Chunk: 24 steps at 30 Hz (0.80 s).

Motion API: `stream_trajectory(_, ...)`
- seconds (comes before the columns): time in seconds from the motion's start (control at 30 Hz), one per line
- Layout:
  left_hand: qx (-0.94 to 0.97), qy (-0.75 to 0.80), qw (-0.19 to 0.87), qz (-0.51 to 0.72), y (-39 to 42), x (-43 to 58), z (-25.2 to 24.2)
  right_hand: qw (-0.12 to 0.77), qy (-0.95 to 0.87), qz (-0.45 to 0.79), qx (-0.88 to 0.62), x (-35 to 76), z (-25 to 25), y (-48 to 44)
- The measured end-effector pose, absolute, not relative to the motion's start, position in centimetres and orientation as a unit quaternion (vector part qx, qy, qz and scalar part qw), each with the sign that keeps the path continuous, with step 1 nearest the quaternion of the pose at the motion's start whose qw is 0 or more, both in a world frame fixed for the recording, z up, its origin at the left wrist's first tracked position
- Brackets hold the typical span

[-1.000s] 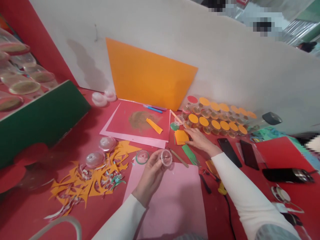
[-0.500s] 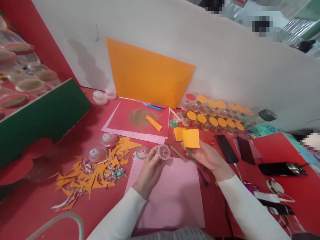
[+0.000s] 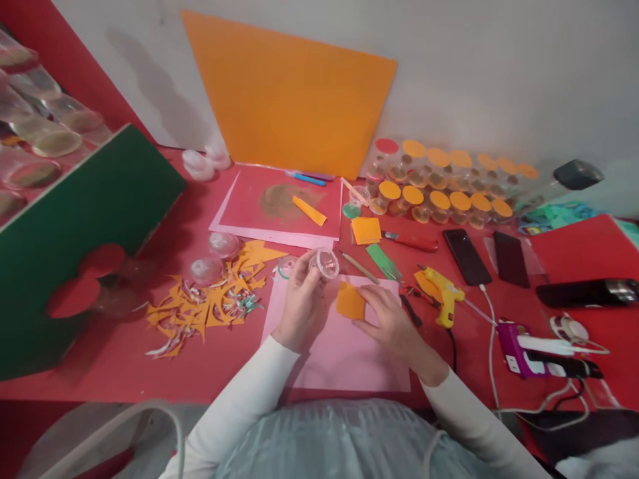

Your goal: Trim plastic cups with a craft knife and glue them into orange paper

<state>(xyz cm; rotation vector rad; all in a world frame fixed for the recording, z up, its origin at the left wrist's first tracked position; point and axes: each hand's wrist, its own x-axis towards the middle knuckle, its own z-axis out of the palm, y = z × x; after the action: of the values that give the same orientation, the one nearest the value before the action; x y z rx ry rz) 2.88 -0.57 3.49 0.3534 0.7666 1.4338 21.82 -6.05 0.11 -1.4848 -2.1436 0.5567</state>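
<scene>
My left hand (image 3: pixel 303 303) is closed round a small clear plastic cup (image 3: pixel 327 263), its round rim tilted toward me. Between the thumb and fingers of my right hand (image 3: pixel 392 319) is a square of orange paper (image 3: pixel 350 301), a short way right of the cup and apart from it. Both hands are above a pink sheet (image 3: pixel 349 362). Behind them lie a small stack of orange squares (image 3: pixel 366 231), a wooden stick (image 3: pixel 360 267) and a green strip (image 3: pixel 382 260).
Orange paper scraps (image 3: pixel 210 293) are heaped on the left beside clear domes (image 3: pixel 206 271). Cups topped with orange discs (image 3: pixel 440 200) stand in rows at the back right. A yellow glue gun (image 3: pixel 446 295), a red-handled cutter (image 3: pixel 414 241), phones (image 3: pixel 468 257) and cables lie right.
My right hand has brought the orange square down and left, over the pink sheet and nearer the cup. The cup stays in my left hand. The view has tilted downward.
</scene>
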Motion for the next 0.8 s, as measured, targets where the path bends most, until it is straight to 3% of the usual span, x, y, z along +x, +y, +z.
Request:
stream_trajectory(0.17, 0.241, 0.390, 0.666, 0.589, -2.3, 1.8, 3.7, 0.217, -0.797, 0.129, -0.549, 21.4, -0.5, -5.9)
stream_trajectory(0.37, 0.441, 0.516, 0.526, 0.512, -3.9, 0.3, 2.2, 0.411, -0.699, 0.095, -0.577, 21.0, 2.0, -5.4)
stream_trajectory(0.47, 0.523, 0.514, 0.481, 0.481, -4.1, 0.6, 2.2, 0.467, -0.705, 0.058, -0.530, 20.6, 2.2, -5.6)
stream_trajectory(0.8, 0.682, 0.497, 0.376, 0.383, -3.9, 2.1, 0.3, 0.408, -0.776, 0.067, -0.477, 20.0, 0.5, -5.8)
